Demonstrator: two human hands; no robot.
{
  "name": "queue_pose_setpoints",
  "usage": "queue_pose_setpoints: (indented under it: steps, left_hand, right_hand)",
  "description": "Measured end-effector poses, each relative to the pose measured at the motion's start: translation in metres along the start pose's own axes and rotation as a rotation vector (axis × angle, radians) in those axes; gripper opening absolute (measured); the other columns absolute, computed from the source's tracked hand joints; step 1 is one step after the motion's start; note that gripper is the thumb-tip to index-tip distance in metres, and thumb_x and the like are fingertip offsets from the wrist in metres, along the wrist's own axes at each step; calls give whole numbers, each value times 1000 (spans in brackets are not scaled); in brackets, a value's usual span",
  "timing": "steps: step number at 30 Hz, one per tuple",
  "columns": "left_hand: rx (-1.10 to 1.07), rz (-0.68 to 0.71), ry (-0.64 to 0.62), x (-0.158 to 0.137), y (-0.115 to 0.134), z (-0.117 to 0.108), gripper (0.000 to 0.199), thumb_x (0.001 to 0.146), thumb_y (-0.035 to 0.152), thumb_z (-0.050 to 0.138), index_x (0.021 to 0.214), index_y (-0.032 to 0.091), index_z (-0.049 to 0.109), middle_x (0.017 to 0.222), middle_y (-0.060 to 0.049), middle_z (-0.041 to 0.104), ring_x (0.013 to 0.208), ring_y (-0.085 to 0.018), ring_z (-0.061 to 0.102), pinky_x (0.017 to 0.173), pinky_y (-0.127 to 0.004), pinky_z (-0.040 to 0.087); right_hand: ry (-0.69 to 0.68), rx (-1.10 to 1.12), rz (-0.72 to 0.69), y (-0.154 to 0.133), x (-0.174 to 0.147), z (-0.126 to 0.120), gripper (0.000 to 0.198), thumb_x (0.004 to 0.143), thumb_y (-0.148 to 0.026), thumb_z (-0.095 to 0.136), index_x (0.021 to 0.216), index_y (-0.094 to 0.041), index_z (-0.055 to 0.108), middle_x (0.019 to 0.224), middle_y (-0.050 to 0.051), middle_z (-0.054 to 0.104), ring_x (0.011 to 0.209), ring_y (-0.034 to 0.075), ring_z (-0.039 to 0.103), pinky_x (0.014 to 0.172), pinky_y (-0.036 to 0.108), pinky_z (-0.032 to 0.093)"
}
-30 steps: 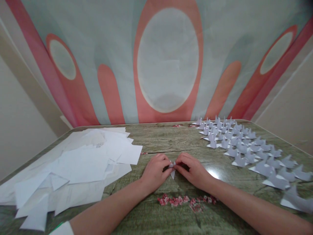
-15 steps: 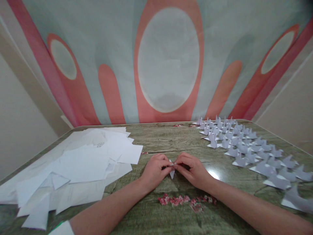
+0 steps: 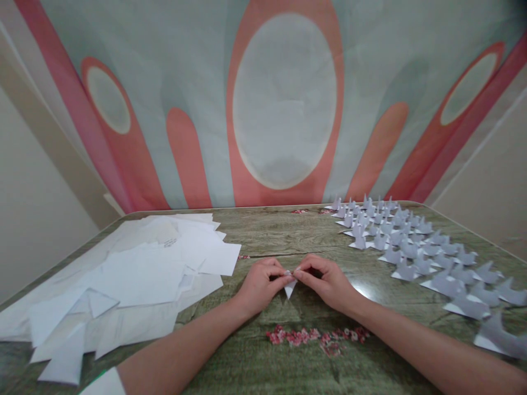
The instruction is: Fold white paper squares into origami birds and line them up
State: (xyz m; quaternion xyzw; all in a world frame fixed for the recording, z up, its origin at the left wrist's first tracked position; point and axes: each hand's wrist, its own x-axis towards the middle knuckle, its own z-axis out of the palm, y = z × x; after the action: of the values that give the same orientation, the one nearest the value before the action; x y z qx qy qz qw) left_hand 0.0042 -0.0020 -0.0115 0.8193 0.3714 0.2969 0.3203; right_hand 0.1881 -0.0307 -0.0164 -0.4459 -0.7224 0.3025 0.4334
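A small folded piece of white paper (image 3: 290,289) is pinched between my two hands over the middle of the table, its pointed end hanging down toward me. My left hand (image 3: 265,282) grips it from the left with thumb and fingertips. From the right, my right hand (image 3: 323,278) pinches its upper edge, thumb and fingers closed. The fingertips of both hands nearly meet, and they hide the upper part of the paper.
Loose white paper sheets (image 3: 152,269) lie heaped on the left, with some folded pieces (image 3: 68,356) near the front. Rows of folded paper birds (image 3: 405,249) stand on the right. The wood-patterned table (image 3: 272,230) reaches a wall with a printed backdrop (image 3: 284,104).
The folded paper has turned slightly, so its lower point now shows wider below my fingers. My fingertips have shifted a little along its top; both hands stay in place.
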Motion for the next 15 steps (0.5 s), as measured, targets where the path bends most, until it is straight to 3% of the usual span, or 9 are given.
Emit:
queue_pose_setpoints:
  steps: [15]
  left_hand:
    - [138, 28, 37, 0, 6, -2, 24, 83, 29, 53, 64, 17, 63, 69, -1, 55, 70, -14, 51, 65, -25, 38]
  right_hand:
    - [-15, 22, 28, 0, 2, 1, 19, 81, -32, 55, 70, -18, 61, 68, 1, 56, 65, 13, 52, 62, 25, 41]
